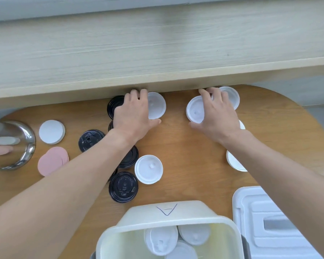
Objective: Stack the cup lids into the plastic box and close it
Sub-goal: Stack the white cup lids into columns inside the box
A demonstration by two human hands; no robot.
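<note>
White and black cup lids lie scattered on the wooden table. My left hand [133, 114] lies over the left part of a white cup lid [157, 105] at the far edge, fingers behind it and thumb at its near rim. In the same way my right hand [216, 116] clasps another white cup lid [195, 111]; a further white lid [233, 96] sits just behind the fingers. Both lids rest on the table. At the near edge the open plastic box [166, 224] holds three white lids, and its lid [269, 221] lies flat to the right.
A low wooden shelf [157, 53] overhangs the table's far side just above my fingertips. Black lids [123, 186] and one white lid [148, 169] lie under my left forearm. Further left are a white disc [51, 131], pink discs [52, 160] and a metal bowl [11, 144].
</note>
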